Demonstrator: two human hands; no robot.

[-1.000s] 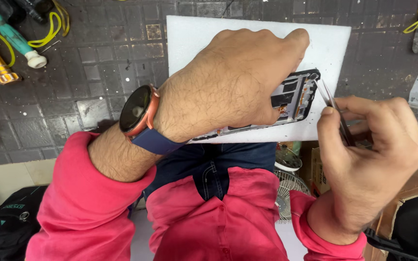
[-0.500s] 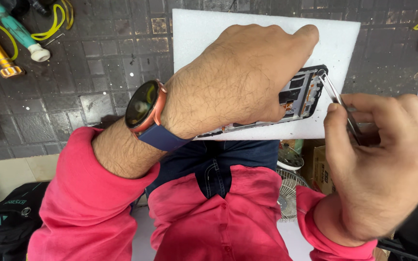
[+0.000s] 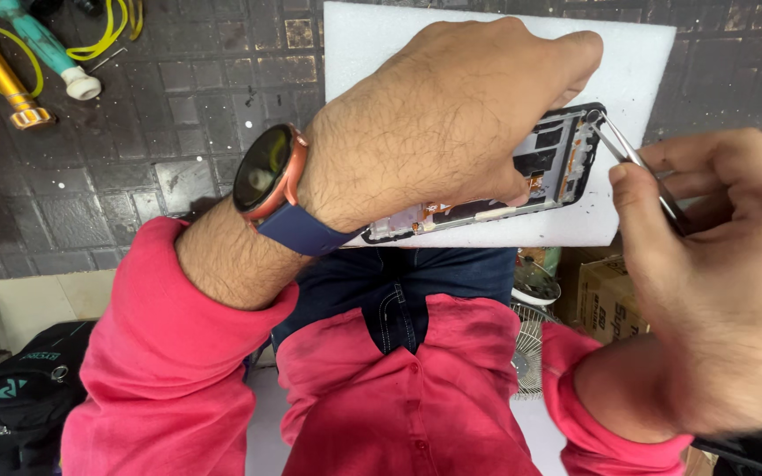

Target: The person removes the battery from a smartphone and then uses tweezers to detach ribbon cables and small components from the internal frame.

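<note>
Single head view, steeply downward, close over mat, lap.

Pink long sleeves cover both arms — the left wrist wears a round watch with copper rim and navy strap.
</note>
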